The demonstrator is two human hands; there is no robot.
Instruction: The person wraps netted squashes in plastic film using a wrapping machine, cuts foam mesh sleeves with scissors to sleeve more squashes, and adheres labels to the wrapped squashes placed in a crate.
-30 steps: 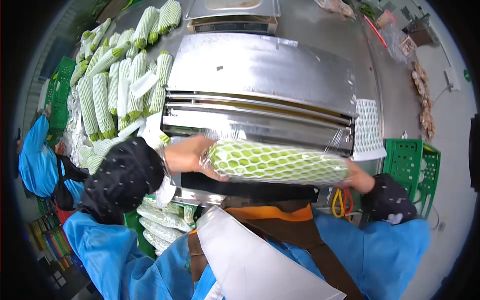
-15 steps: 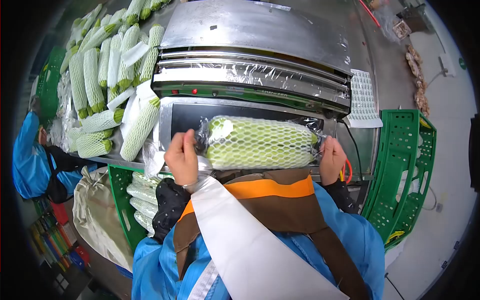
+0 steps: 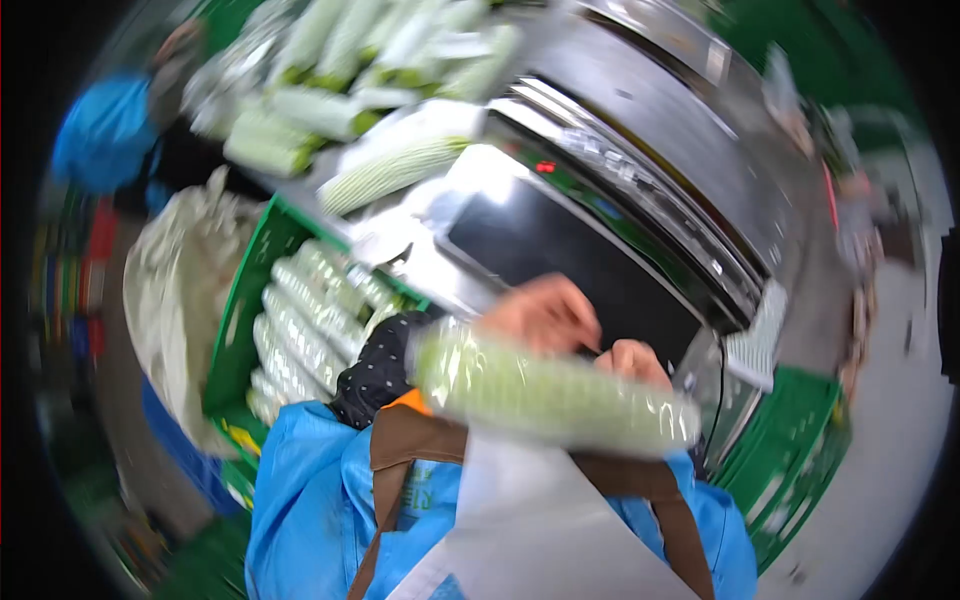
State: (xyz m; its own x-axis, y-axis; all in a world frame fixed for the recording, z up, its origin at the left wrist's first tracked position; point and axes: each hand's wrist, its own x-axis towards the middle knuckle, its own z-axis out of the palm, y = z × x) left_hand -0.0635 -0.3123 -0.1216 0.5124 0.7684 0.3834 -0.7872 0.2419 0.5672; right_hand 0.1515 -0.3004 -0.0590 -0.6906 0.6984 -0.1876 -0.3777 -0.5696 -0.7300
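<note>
A film-wrapped zucchini pack [image 3: 560, 400], blurred by motion, is up close to my chest and tilts down to the right. My left hand [image 3: 540, 315] is at its far side, with the fingers bent and closed on the wrapped pack. Beside it, my right hand [image 3: 637, 362] is closed at the pack's far edge, its lower part hidden behind the pack. Beyond both hands lies the wrapping machine's dark plate [image 3: 560, 255], with the metal rollers and film [image 3: 620, 165] behind it.
Zucchini in foam nets [image 3: 400, 165] lie heaped on the metal table at the upper left. A green crate [image 3: 240, 310] with wrapped packs [image 3: 310, 325] stands at my left, beside a pale sack [image 3: 185, 300]. Another green crate [image 3: 785, 460] is at right. A person in blue [image 3: 105, 130] is far left.
The pack has come off the dark plate toward my chest. My hands, formerly apart at its two ends, are now close together behind it. My view has turned left.
</note>
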